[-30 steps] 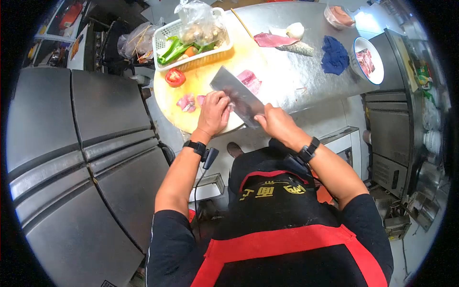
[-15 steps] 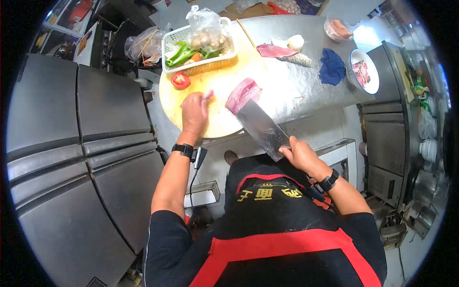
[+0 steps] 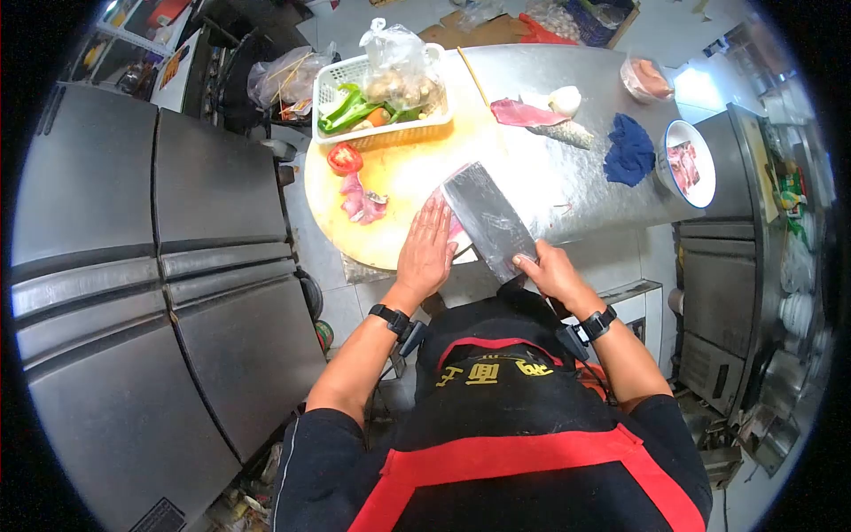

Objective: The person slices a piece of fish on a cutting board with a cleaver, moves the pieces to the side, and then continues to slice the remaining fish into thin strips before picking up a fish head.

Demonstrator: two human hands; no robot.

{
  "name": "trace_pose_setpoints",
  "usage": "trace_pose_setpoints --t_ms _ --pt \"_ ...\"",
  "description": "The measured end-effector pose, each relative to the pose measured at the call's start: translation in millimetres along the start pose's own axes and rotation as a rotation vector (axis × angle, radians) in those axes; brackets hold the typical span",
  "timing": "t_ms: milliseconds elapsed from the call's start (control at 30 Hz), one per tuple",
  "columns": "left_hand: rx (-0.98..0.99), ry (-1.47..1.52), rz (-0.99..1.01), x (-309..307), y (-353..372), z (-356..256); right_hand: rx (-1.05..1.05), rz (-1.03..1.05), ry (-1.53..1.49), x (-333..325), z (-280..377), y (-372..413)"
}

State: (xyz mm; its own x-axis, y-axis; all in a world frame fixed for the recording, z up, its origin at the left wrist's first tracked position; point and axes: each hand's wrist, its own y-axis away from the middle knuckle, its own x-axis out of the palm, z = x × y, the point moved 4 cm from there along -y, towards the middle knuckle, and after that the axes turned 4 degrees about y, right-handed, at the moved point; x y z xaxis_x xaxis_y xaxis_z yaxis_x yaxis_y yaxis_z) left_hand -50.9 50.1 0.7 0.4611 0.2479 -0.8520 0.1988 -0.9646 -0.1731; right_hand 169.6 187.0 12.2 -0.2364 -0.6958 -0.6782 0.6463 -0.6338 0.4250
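Note:
My right hand grips the handle end of a wide cleaver, its blade slanting up and left over the pink meat. Flat on the meat's left side lies my left hand, fingers stretched out and holding nothing. The cleaver and hand hide much of that meat. Pieces of pink flesh rest on the round yellow cutting board, just below a cut tomato.
A white basket with green peppers and a plastic bag stands at the board's back. Farther right on the metal table are fish with skin, a blue cloth and a bowl of meat.
My left hand has let go of the small flesh piece near the tomato and moved right onto the meat, opening flat. The cleaver has shifted up over the meat. The view has shifted slightly.

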Motion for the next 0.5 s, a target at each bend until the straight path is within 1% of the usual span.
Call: trace_pose_setpoints --t_ms 133,267,333,500 --pt "-0.025 -0.007 0.048 3 2 2 -0.058 0.013 0.043 -2 10 -6" --pt "-0.010 0.023 0.067 -1 -2 3 -0.013 0.043 0.024 -7 19 -19" --pt "-0.005 0.015 0.083 -2 -2 4 -0.088 0.049 0.091 -9 20 -26" --pt "0.031 0.012 0.090 -4 -4 5 -0.142 0.075 0.114 -15 32 -44"
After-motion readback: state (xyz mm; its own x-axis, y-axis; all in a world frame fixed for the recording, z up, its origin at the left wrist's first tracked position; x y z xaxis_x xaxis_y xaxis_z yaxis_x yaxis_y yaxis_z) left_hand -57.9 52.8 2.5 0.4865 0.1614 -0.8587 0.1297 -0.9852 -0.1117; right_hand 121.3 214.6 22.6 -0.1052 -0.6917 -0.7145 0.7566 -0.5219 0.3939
